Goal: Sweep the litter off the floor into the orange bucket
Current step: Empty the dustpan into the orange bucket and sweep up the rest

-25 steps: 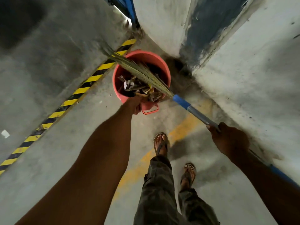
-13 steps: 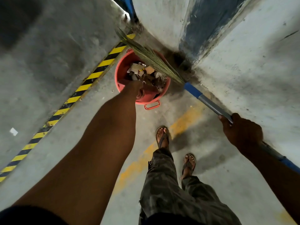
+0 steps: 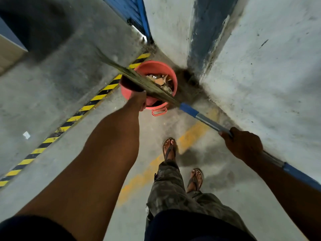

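My left hand (image 3: 138, 101) grips the near rim of the orange bucket (image 3: 156, 66), and my right hand (image 3: 243, 145) is curled tight round the metal shaft of the broom (image 3: 205, 118). The bucket sits close to the wall corner, just beside the yellow-and-black striped kerb (image 3: 73, 117), with litter (image 3: 163, 80) piled inside it. What has shifted in the last half second is the broom: its bristles lay over the far right of the rim, and now they cross the near left side of the mouth, right above my left hand, tips reaching out past the kerb. I judge this load is in and the broom is simply riding over the bucket, not sweeping. A dark drift of dust (image 3: 187, 79) in the corner behind the bucket and a white scrap (image 3: 26, 134) on the ledge to my left look like what is left to collect
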